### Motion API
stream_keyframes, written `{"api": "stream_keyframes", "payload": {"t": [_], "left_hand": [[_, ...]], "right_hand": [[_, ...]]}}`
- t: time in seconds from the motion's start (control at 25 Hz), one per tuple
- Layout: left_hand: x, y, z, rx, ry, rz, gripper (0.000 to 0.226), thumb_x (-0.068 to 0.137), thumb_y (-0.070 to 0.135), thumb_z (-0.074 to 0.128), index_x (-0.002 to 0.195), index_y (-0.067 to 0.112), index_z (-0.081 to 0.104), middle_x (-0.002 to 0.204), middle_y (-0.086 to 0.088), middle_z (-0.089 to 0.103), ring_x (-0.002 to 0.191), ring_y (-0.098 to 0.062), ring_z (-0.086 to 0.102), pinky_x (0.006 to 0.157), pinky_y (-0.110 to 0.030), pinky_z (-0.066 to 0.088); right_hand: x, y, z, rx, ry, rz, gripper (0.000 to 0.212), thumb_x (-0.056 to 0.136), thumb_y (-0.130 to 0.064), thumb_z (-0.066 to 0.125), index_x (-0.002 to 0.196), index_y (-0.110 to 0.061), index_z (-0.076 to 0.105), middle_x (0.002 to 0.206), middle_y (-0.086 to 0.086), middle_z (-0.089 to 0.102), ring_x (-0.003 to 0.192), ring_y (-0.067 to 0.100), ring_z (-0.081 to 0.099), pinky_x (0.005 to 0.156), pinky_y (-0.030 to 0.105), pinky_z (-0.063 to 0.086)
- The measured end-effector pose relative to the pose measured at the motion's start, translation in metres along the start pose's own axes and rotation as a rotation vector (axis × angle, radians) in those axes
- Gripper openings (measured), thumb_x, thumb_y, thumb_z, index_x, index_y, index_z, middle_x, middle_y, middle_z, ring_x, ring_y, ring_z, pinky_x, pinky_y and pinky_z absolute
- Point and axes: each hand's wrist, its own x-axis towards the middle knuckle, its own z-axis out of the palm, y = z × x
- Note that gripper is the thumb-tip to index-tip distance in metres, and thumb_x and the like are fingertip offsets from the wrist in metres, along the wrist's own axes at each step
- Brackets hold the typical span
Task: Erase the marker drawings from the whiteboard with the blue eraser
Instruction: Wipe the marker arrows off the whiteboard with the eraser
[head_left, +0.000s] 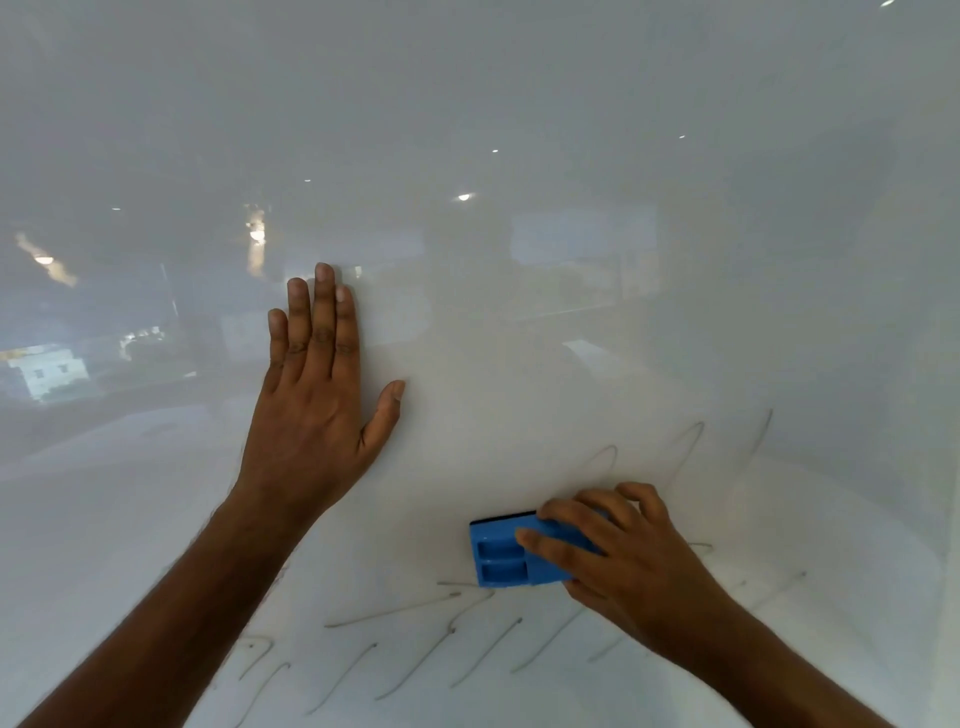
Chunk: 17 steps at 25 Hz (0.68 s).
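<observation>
Right hand (618, 551) grips blue eraser (519, 553) on whiteboard (571, 312); left hand (317, 410) flat, open; marker strokes (395, 670) illegible.

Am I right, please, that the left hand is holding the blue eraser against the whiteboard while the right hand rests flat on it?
Not quite: the hands are swapped. In the head view, the right hand holds the blue eraser against the whiteboard, while the left hand rests flat on it, fingers extended.
</observation>
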Motion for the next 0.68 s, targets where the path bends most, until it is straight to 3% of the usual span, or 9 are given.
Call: {"api": "stream_keyframes", "payload": {"t": [0.32, 0.52, 0.68], "left_hand": [[0.008, 0.028, 0.006, -0.033, 0.007, -0.012, 0.090, 0.111, 0.053, 0.037, 0.171, -0.005, 0.004, 0.181, -0.023, -0.004, 0.168, -0.035, -0.012, 0.138, -0.048, -0.003], [0.008, 0.045, 0.011, -0.054, 0.003, -0.037, 0.091, 0.110, 0.053, 0.040, 0.171, -0.003, 0.001, 0.181, -0.020, -0.007, 0.169, -0.035, -0.012, 0.138, -0.047, -0.005], [0.006, 0.046, 0.011, -0.046, -0.018, -0.038, 0.091, 0.110, 0.053, 0.039, 0.172, -0.001, -0.001, 0.182, -0.019, -0.009, 0.169, -0.034, -0.012, 0.138, -0.047, -0.004]], "right_hand": [[0.050, 0.051, -0.033, 0.027, 0.137, 0.243, 0.063, 0.087, -0.035, 0.067, 0.147, -0.036, 0.049, 0.137, -0.006, 0.059, 0.114, 0.023, 0.057, 0.096, 0.046, 0.039], [0.019, 0.011, -0.005, -0.007, 0.048, 0.069, 0.059, 0.087, -0.032, 0.064, 0.144, -0.037, 0.053, 0.137, -0.007, 0.062, 0.112, 0.022, 0.058, 0.093, 0.047, 0.043], [-0.020, 0.022, -0.005, 0.001, -0.009, -0.032, 0.058, 0.088, -0.030, 0.066, 0.144, -0.038, 0.054, 0.138, -0.007, 0.062, 0.115, 0.020, 0.056, 0.095, 0.044, 0.040]]}}
